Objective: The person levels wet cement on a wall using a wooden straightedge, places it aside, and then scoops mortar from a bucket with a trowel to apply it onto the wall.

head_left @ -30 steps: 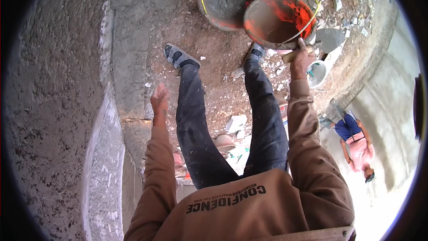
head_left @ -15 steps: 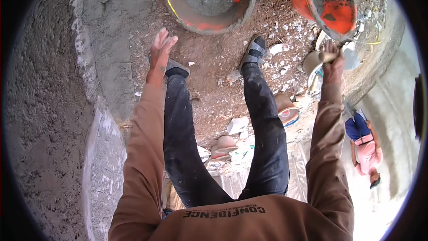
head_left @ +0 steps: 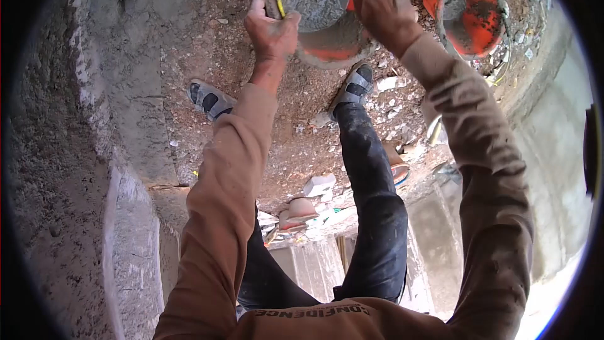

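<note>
A round orange tub [head_left: 336, 43], caked with grey mortar, stands in front of my feet at the top of the head view. Wet grey mortar [head_left: 321, 1] lies inside it. My left hand [head_left: 270, 31] is closed on the tub's left rim, beside a yellow strip. Across from it, my right hand [head_left: 385, 14] curls over the right rim, its fingertips partly hidden. No wooden-handled tool shows in the right hand now.
An orange bucket [head_left: 473, 19] smeared with mortar stands to the right. White rubble [head_left: 393, 83] litters the dirt floor. Wet mortar surfacing [head_left: 135, 88] borders the left side. Pale broken pieces [head_left: 319, 184] and a tan container [head_left: 299, 209] lie behind my legs.
Both hands have moved onto the tub; the right earlier held a wooden-handled tool near the bucket. The tub sits closer to the bucket. My left foot has shifted left.
</note>
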